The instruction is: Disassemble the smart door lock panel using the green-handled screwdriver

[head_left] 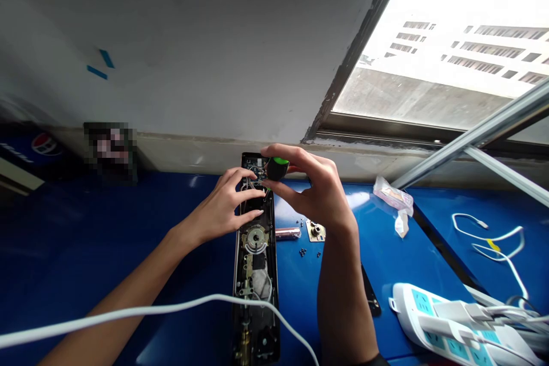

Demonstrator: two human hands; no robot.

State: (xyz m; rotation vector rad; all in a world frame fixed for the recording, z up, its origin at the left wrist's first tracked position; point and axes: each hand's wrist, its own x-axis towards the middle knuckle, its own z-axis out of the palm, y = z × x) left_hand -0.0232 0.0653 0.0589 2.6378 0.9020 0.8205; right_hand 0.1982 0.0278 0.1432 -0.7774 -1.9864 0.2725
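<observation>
A long black electronic door lock body [256, 274] lies open on the blue table, its far end near the wall. Its inside shows a circuit board [254, 164], thin wires and a round metal part [256, 238]. My right hand [311, 183] grips the black and green handle of a screwdriver [278, 168] over the board end; the tip is hard to make out. Fingers spread, my left hand [225, 203] rests across the lock near the wires, its fingertips hiding part of the interior.
Small dark screws [302, 252], a metal plate part [315, 230] and a reddish cylinder [288, 233] lie right of the lock. A white power strip [454, 326] with plugs sits at lower right. A white cable [206, 299] crosses in front. A plastic packet [392, 195] lies near the wall.
</observation>
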